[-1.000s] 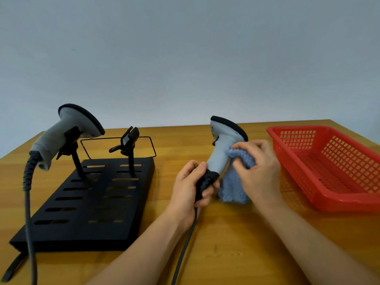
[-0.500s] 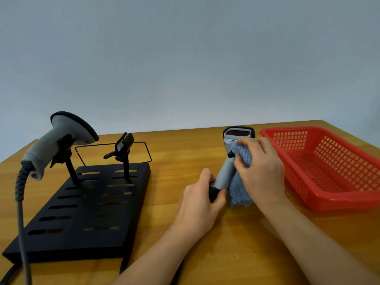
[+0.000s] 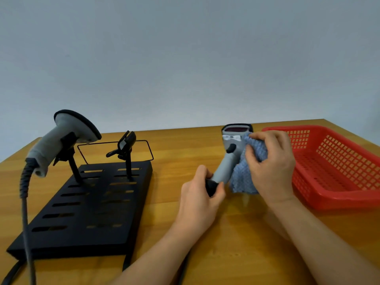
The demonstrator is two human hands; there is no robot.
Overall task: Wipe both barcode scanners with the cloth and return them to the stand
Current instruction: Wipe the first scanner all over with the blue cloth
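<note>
My left hand (image 3: 202, 197) grips the black base of a grey barcode scanner (image 3: 230, 157), which leans back with its dark window facing me. My right hand (image 3: 271, 161) holds a blue knitted cloth (image 3: 244, 173) and presses it against the scanner's right side near the head. A second grey scanner (image 3: 61, 138) sits in the left holder of the black slotted stand (image 3: 86, 208). The stand's right holder (image 3: 126, 147) carries nothing.
A red plastic basket (image 3: 337, 167) stands on the wooden table (image 3: 236, 243) just right of my right hand. The docked scanner's grey coiled cable (image 3: 25, 202) hangs down the stand's left side. A thin black wire frame (image 3: 115, 144) rises behind the stand.
The held scanner has been turned from side-on until its window faces me, and the cloth has shifted along its head. The view has drifted slightly.
</note>
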